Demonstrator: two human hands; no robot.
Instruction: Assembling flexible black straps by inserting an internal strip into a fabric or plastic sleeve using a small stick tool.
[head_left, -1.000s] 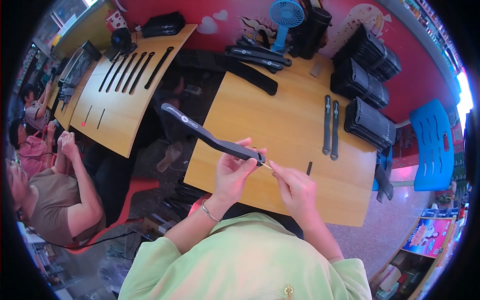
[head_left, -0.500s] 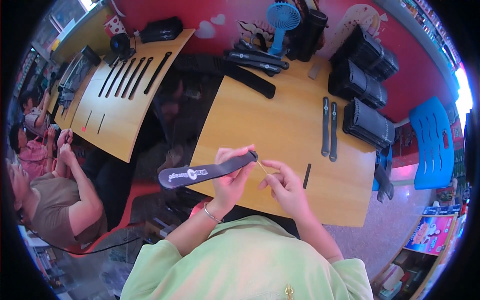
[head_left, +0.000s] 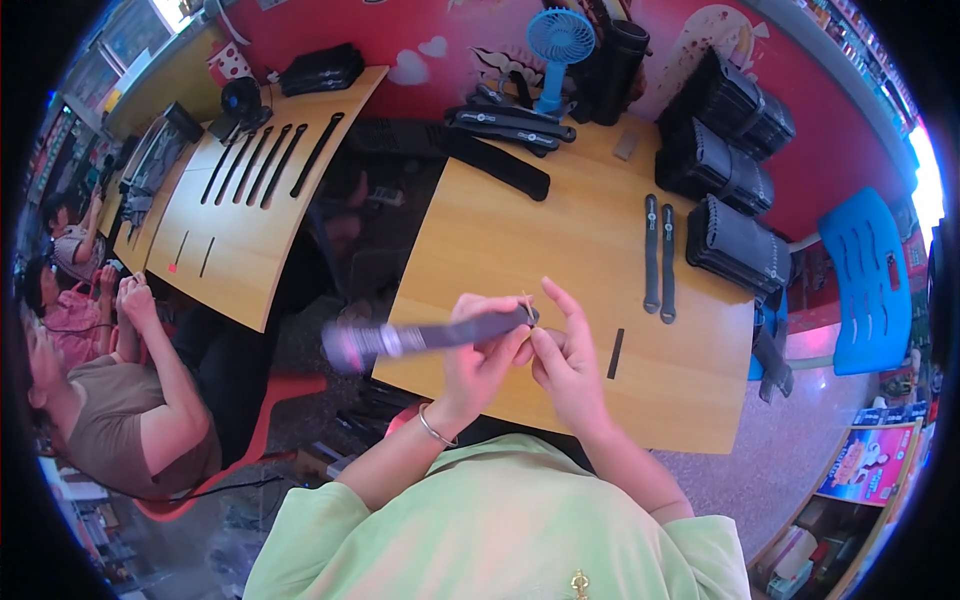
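My left hand point(head_left: 472, 362) grips a black storage strap point(head_left: 430, 337) close to its narrow end. The strap's broad rounded end, with white print, sticks out to the left and is smeared by motion. My right hand point(head_left: 572, 372) meets the left at the narrow end, its thumb and a finger pinched on a thin yellowish loop or cord point(head_left: 529, 304) at the strap's tip, while the index finger points up. Whether this cord is elastic I cannot tell. On the table right of my hands lies a short black strip point(head_left: 615, 354).
Two black straps point(head_left: 651, 255) lie farther back on the wooden table point(head_left: 500, 250). Bundled strap stacks point(head_left: 735, 245) line its right side. A blue fan point(head_left: 558, 45) and more straps point(head_left: 510, 128) stand behind. A co-worker point(head_left: 140, 410) sits left at another table point(head_left: 225, 255) with straps.
My right hand has moved up and left against the strap's narrow end with the yellowish cord. The strap's broad end has swung, and the narrow end has shifted slightly right.
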